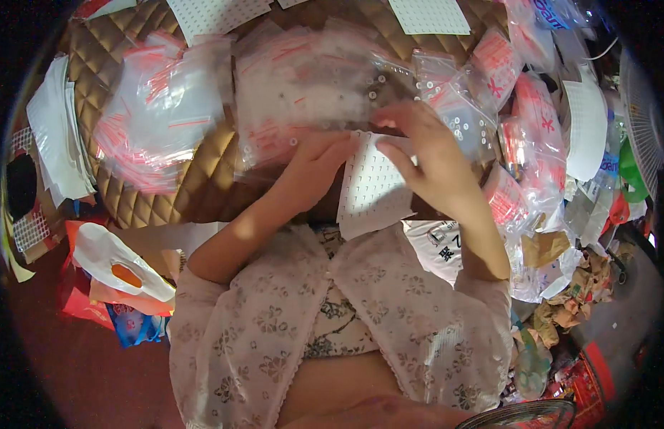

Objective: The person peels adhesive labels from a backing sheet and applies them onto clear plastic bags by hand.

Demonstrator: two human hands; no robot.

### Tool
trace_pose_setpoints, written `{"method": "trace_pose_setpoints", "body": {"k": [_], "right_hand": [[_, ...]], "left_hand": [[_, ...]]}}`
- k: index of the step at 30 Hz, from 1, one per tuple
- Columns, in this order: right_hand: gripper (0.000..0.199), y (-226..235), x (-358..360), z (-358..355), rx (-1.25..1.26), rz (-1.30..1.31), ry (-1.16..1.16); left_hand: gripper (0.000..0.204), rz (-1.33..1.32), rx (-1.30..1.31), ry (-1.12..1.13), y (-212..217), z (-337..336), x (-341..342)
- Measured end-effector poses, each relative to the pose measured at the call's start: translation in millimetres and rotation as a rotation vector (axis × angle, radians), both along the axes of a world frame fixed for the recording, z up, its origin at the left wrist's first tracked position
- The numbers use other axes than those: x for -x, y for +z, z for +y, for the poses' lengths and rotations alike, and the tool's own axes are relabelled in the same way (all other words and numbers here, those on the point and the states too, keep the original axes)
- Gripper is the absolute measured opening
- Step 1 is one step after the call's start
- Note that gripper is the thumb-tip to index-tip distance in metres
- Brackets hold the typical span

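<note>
A white sheet of small printed labels (370, 187) hangs over the near edge of the quilted surface, in front of my chest. My left hand (319, 168) is closed on its upper left edge, the fingertips pressed along the paper. My right hand (428, 154) hovers at the sheet's upper right, thumb and forefinger apart, the fingertips slightly smeared; I make out nothing between them. Just beyond lies a broad pile of clear zip bags (296, 93) with red seal lines. Small round white labels (371, 95) show on the bags at its right side.
Another pile of zip bags (167, 107) lies to the left, near stacked white sheets (55, 129). Packed bundles of red-edged bags (536, 121) crowd the right, with a fan (641, 121) beyond. More label sheets (432, 16) lie at the far edge. Crumpled brown paper (571, 293) sits lower right.
</note>
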State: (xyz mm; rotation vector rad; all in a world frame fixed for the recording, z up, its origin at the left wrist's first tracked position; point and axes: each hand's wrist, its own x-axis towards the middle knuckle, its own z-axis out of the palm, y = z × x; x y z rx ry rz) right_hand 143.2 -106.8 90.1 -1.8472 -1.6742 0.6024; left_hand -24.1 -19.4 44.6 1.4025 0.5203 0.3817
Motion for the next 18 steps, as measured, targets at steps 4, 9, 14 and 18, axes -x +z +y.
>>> {"method": "trace_pose_setpoints", "body": {"k": [4,9,14,18], "right_hand": [[0.021,-10,12,7,-0.029,0.15,0.032],[0.017,-14,24,4,-0.33,-0.343,0.197],[0.012,-34,-5,34,-0.217,-0.002,-0.098],[0.02,-54,-44,54,-0.119,-0.18,-0.136]], "left_hand": [[0.025,0.214,-0.154,-0.193,-4,10,6],[0.024,0.091,0.082,-0.024,-2,11,14],[0.022,0.176,-0.456,-0.03,-5,18,14],[0.022,0.243,-1.343,-0.021,-27,21,-6]]}}
